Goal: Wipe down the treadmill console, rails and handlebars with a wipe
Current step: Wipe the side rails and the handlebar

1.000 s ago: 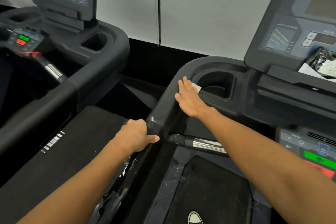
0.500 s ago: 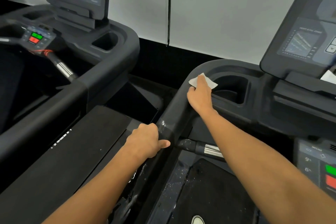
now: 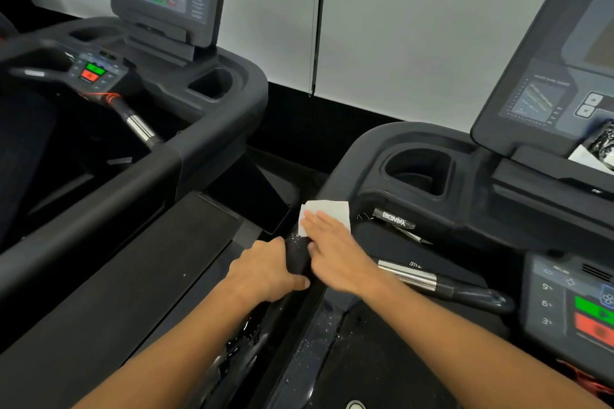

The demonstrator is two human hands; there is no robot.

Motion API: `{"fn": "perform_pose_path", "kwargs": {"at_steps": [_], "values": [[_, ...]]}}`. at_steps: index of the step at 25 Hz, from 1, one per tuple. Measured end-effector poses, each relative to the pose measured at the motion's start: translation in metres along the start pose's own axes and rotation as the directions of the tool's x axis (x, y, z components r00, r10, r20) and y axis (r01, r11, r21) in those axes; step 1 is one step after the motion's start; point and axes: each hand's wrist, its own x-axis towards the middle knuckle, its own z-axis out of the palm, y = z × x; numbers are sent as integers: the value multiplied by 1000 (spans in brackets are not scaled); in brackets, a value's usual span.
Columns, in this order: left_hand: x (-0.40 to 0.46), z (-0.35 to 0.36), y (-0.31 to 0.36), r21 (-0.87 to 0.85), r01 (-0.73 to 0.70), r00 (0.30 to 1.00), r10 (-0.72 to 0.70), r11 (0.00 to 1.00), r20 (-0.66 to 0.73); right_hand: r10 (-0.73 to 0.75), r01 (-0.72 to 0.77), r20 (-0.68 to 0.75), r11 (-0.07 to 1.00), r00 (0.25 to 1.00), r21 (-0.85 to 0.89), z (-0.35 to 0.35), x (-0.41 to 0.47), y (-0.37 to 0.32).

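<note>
Right hand (image 3: pixel 335 252) — fingers flat, pressing white wipe (image 3: pixel 327 213) onto side rail (image 3: pixel 299 256). Left hand (image 3: pixel 265 271) — curled round same rail, just below.

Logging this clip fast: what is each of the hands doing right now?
Left hand: closed, gripping the side rail.
Right hand: open, flat fingers pressing the white wipe onto the rail.
</note>
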Motion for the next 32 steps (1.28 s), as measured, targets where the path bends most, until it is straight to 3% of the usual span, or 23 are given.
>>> {"fn": "perform_pose_path", "kwargs": {"at_steps": [5, 11, 16, 23, 29, 32], "values": [[-28, 18, -30, -30, 4, 1000, -4, 1000, 4, 38, -34, 8, 953, 999, -301, -20, 32, 44], [-54, 29, -59, -24, 33, 998, -32, 999, 47, 24, -20, 61, 998, 998, -63, 27, -19, -10], [-67, 32, -57, -12, 41, 999, -41, 999, 16, -44, 62, 113, 985, 993, -158, 25, -41, -30], [-75, 34, -57, -67, 32, 999, -32, 997, -13, -121, 104, -55, 965, 991, -243, 13, 5, -6], [-123, 51, -77, -56, 72, 994, -76, 996, -75, -65, 50, -148, 994, 987, -98, 23, -9, -32], [-139, 51, -96, -38, 139, 989, -141, 990, -39, -171, 173, -117, 985, 978, 10, 54, -54, -70]]}}
